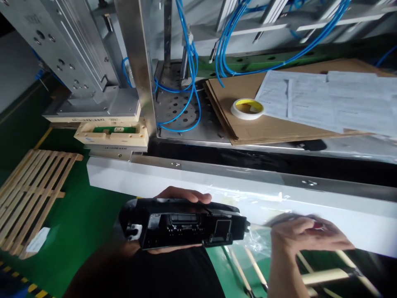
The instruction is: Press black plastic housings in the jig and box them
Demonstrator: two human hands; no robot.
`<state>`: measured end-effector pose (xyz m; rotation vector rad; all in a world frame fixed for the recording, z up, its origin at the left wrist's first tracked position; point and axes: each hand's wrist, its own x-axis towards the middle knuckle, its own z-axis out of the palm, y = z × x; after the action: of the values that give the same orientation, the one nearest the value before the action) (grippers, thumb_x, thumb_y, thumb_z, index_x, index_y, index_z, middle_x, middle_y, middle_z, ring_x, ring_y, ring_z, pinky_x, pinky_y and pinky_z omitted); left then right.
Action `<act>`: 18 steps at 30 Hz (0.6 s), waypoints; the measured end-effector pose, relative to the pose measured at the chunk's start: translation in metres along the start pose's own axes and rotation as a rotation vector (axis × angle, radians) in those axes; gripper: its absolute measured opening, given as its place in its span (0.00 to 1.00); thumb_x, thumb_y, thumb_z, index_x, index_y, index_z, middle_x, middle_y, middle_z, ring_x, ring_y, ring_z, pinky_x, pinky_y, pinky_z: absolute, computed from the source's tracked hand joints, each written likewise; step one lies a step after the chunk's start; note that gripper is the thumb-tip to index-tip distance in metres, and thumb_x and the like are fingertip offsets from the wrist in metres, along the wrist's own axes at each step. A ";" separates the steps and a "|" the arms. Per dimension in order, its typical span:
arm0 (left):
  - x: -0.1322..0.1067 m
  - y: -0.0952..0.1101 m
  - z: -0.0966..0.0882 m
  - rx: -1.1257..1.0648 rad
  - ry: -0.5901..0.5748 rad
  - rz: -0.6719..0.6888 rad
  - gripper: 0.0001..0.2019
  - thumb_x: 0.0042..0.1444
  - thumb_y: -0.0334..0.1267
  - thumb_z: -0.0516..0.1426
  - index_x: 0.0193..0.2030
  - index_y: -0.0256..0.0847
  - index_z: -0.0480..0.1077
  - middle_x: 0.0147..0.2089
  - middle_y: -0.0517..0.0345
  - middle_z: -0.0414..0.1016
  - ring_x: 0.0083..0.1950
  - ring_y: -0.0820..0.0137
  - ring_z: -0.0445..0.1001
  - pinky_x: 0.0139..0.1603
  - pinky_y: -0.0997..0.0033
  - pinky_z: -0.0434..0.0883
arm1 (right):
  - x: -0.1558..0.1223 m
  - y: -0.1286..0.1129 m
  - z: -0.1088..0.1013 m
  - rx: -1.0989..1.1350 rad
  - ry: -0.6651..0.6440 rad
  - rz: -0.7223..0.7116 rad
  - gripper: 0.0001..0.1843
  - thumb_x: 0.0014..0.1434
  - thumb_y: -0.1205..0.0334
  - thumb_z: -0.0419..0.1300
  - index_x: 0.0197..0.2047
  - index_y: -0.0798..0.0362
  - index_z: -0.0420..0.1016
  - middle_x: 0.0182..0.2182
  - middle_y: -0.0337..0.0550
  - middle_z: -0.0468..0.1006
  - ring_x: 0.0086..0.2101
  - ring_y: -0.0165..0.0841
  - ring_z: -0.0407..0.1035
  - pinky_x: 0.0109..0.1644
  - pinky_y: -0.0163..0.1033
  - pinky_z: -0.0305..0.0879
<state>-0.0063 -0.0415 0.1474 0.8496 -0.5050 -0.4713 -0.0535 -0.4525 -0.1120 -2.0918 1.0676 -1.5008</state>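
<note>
My left hand point(182, 195) grips a black plastic housing part point(182, 223) from behind, held flat in front of my body, its open inner side with ribs and cut-outs facing up. Fingers show above its far edge. My right hand point(305, 236) is to the right of the part, blurred, fingers closed around a small dark tool with a red spot; a clear plastic bag point(257, 240) lies crumpled between that hand and the part. Both hands are just in front of the white edge of the machine point(192, 182).
Behind the white edge lie flat cardboard sheets point(248, 128) with a roll of yellow tape point(247, 109) and printed papers point(328, 101). Blue air hoses point(192, 82) hang over a perforated metal plate. A cream fixture point(111, 133) sits under metal tooling at left. A wooden pallet point(31, 194) lies on the green floor.
</note>
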 end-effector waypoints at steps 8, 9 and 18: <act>0.001 -0.004 0.001 -0.009 0.002 0.048 0.36 0.50 0.14 0.69 0.61 0.52 0.77 0.65 0.58 0.79 0.71 0.65 0.75 0.70 0.63 0.76 | 0.003 0.007 0.014 -0.052 0.213 0.194 0.23 0.36 0.57 0.56 0.30 0.42 0.42 0.28 0.38 0.53 0.34 0.42 0.55 0.43 0.66 0.53; 0.001 -0.003 0.000 0.006 -0.018 0.041 0.37 0.50 0.13 0.70 0.62 0.53 0.76 0.65 0.59 0.78 0.71 0.66 0.74 0.72 0.62 0.75 | 0.003 0.008 0.015 -0.055 0.206 0.205 0.23 0.36 0.58 0.56 0.30 0.42 0.42 0.29 0.37 0.53 0.34 0.42 0.55 0.43 0.65 0.54; 0.002 -0.004 -0.007 0.071 -0.066 0.031 0.39 0.49 0.15 0.70 0.64 0.54 0.74 0.65 0.58 0.76 0.72 0.64 0.73 0.74 0.58 0.72 | 0.001 0.010 0.011 -0.061 0.117 0.246 0.18 0.41 0.63 0.54 0.31 0.42 0.45 0.32 0.40 0.55 0.38 0.43 0.57 0.47 0.66 0.55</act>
<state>-0.0018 -0.0406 0.1409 0.8947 -0.5976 -0.4559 -0.0474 -0.4614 -0.1225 -1.8497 1.3741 -1.4993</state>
